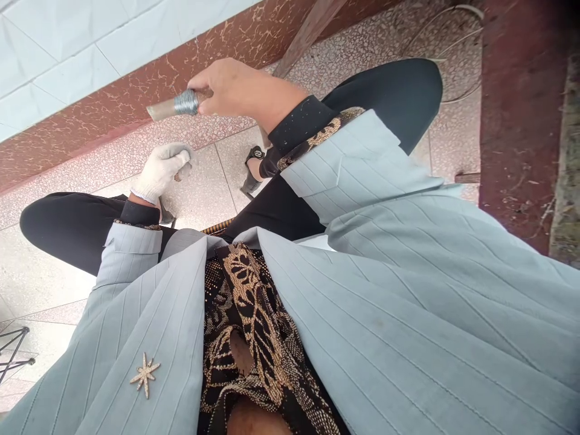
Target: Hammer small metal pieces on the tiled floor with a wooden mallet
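Observation:
My right hand (233, 87), bare, is closed around one end of a short pale stick or tube with silvery wire (185, 103) wound about its middle. The pale free end (161, 110) points left, towards the skirting. Lower and to the left, my left hand (164, 170) wears a white knitted glove. Its fingers are curled together above the floor, apart from the wire-wound stick. A small brownish bit shows beneath the gloved fingers; I cannot tell whether it is a fingertip or a held thing.
A tiled wall (136, 39) with a brown patterned skirting (113, 103) runs along the top left. A slanting wooden leg (310, 33) stands ahead. On the right is a dark red board (514, 133), with a loose pale cable (462, 36) beside it. My knees are spread over the tiled floor (203, 187).

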`<state>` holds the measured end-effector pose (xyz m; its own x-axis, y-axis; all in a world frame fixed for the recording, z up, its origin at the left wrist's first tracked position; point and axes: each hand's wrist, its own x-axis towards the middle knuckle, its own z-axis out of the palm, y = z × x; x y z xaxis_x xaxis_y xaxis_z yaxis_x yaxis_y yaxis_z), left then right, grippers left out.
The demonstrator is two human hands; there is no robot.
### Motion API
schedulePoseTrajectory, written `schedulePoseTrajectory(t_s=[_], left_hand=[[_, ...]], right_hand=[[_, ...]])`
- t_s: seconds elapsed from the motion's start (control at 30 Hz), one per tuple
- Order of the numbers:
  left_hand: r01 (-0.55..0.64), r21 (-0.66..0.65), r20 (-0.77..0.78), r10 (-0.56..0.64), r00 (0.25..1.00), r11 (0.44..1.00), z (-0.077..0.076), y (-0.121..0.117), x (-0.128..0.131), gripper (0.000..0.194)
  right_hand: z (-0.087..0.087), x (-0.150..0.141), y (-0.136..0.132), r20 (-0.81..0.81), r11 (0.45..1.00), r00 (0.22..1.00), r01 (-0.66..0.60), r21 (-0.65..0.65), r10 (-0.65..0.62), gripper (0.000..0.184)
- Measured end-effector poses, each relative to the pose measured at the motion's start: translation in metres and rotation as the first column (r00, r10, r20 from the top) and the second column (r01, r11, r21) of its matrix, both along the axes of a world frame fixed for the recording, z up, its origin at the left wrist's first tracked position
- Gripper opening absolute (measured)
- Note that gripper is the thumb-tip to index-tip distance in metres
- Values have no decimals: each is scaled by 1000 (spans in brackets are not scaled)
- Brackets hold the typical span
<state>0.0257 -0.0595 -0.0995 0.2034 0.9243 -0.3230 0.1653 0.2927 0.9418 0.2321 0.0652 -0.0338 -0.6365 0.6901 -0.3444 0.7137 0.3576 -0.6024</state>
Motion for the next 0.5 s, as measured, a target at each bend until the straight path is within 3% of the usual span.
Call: schedulePoseTrajectory(t_s=[0.07, 0.13, 0.23, 0.4, 0.5], left_hand=[[-13, 10, 36, 13, 999, 1000, -1, 1, -2, 26], [-26, 26, 60, 24, 998, 999, -3, 2, -5, 33], [-32, 43, 82, 29, 996, 999, -7, 4, -10, 44], [-63, 53, 132, 55, 990, 997, -20, 5, -14, 48], [-153, 32, 121, 148, 982, 988, -34, 7, -15, 53]], right_hand=[[2, -1, 0, 253, 989, 961, -134, 62, 115, 38], [1, -2, 0, 332, 968, 909, -237, -80, 250, 47], [-1, -3, 3, 326, 899, 852, -315, -304, 408, 57], [5, 5, 7, 79, 779, 865, -401, -482, 495, 64], [10, 13, 10, -196, 795, 878, -478, -374, 436, 59]])
